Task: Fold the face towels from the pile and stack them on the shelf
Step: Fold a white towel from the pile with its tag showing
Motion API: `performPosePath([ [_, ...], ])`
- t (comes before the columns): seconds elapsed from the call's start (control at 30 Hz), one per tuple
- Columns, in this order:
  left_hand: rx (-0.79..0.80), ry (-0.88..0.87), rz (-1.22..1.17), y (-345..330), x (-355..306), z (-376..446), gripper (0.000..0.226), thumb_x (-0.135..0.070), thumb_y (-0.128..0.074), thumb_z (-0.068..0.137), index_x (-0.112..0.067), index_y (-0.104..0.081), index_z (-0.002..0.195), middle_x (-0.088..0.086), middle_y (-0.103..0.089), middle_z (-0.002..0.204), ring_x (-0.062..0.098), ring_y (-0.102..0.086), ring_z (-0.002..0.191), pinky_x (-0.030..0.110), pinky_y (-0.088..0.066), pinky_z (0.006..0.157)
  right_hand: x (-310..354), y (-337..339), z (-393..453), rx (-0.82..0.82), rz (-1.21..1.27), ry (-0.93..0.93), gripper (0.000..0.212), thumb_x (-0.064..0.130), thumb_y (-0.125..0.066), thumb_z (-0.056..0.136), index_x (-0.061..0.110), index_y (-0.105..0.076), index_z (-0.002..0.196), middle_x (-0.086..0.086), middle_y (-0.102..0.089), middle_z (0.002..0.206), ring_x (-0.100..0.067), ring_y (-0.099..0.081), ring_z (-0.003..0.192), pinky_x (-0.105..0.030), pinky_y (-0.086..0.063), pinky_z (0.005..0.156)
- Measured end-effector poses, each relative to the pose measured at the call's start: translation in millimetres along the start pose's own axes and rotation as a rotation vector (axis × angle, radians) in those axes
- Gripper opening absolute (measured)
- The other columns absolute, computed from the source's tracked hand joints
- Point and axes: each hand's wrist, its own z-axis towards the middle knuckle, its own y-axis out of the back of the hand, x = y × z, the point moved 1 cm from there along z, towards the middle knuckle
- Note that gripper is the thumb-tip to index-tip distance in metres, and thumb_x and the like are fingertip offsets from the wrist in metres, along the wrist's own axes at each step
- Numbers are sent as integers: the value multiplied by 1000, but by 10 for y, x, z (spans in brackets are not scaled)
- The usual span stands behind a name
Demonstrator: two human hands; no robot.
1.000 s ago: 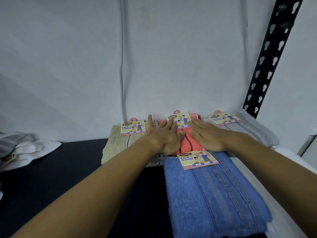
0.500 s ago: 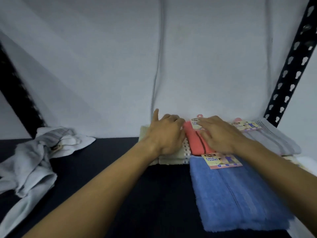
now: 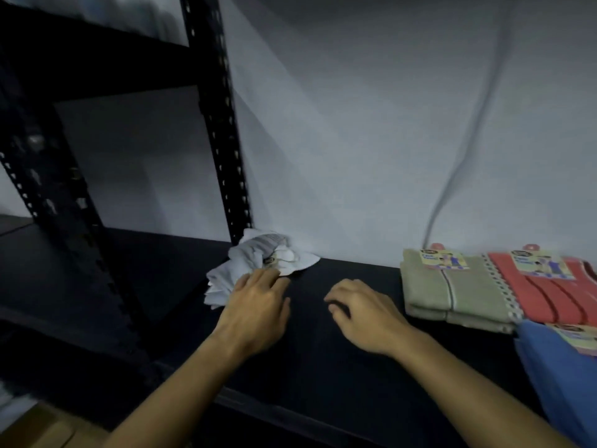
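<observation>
Head view — left hand [image 3: 255, 305] at crumpled towel's [image 3: 258, 263] edge.

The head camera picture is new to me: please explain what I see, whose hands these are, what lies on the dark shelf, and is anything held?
There is no machine here. A person wears a camera on the head, so you look down along their own bare arms. The left hand reaches to a crumpled white towel pile by the black perforated shelf post; its fingers touch the cloth, but no clear grip shows. The right hand hangs loosely curled over the black shelf board and holds nothing. At the right lie folded towels with paper tags: a beige folded towel, a coral-red folded towel and a blue folded towel.
</observation>
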Motion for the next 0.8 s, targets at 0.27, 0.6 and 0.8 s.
performPosePath([
  [0.27,25,363,-203,-54,614,-158,44,-40,-40,102,-15,-40,138,3,-45,141,20,-41,129,34,-45,91,763,-745,578,117,114,-128,69,53,-46,95,20,-24,151,-2,-42,143,-24,-37,131,-36,-31,106],
  [0.6,260,814,-313,-117,923,348,101,-75,-58,77,-8,-30,148,13,-51,141,32,-52,125,45,-47,97,799,-962,468,-67,283,16,40,14,-53,95,26,-58,132,4,-57,116,-15,-47,106,-21,-40,95],
  [0.8,222,801,-406,-179,707,328,45,-40,-69,84,-9,-61,115,5,-64,104,24,-62,91,32,-50,74,542,-806,237,-2,456,-86,41,19,-58,91,30,-59,130,14,-56,114,-1,-50,109,-21,-44,96],
])
